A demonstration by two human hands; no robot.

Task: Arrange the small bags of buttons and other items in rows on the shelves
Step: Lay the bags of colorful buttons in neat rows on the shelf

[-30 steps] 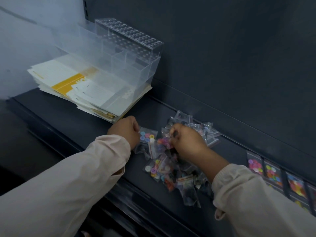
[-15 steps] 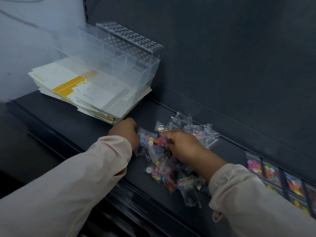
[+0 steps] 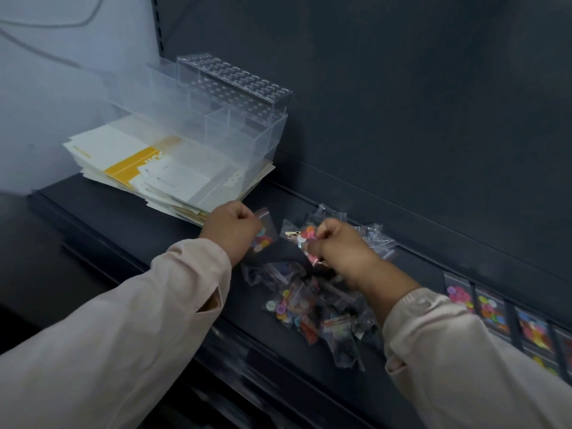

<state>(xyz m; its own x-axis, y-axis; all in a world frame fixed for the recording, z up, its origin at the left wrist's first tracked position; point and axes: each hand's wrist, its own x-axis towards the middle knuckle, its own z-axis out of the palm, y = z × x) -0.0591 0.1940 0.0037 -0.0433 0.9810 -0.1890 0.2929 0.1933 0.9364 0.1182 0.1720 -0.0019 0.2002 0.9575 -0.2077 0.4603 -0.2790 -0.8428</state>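
The left hand (image 3: 230,232) has its fingers curled, pinching a small bag of coloured buttons (image 3: 263,235) just above the shelf (image 3: 130,218). The right hand (image 3: 339,247) pinches a bag of pink buttons (image 3: 305,238) over the loose pile of bags (image 3: 312,308).

Bag row (image 3: 532,331) (lower right) partly off-frame
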